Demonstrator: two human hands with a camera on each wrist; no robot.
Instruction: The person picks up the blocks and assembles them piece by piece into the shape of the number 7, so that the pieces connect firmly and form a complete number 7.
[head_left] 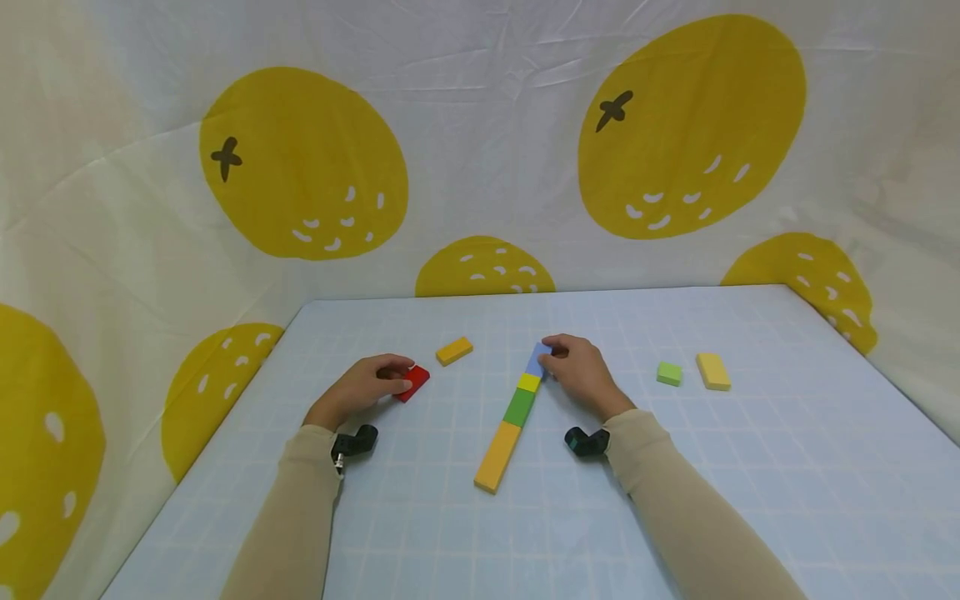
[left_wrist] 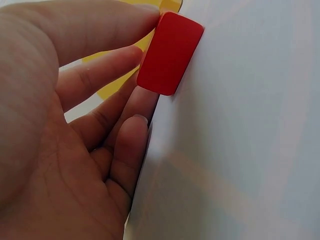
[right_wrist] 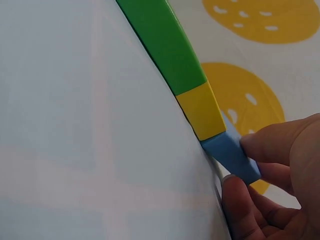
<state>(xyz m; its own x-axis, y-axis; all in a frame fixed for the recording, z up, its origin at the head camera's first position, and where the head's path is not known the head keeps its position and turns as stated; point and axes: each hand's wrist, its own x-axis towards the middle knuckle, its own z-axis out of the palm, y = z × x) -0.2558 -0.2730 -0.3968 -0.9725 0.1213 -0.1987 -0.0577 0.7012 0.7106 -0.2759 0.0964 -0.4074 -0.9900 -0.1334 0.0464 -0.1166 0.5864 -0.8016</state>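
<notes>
My right hand (head_left: 585, 377) pinches a blue block (head_left: 535, 360) between thumb and fingers at the far end of a row of blocks. In the right wrist view, the blue block (right_wrist: 232, 156) meets the end of a small yellow block (right_wrist: 202, 111) at a slight angle. A green block (head_left: 519, 407) and a long orange block (head_left: 497, 458) continue the row toward me. To the left, my left hand (head_left: 362, 387) holds a red block (head_left: 414, 383) by its edges with thumb and fingertips. Its end face fills part of the left wrist view.
An orange block (head_left: 454, 351) lies beyond the red one. On the right side of the table (head_left: 750, 500) are a light green block (head_left: 669, 373) and a pale yellow block (head_left: 713, 372). A fruit-print curtain (head_left: 495, 167) stands behind the table's far edge.
</notes>
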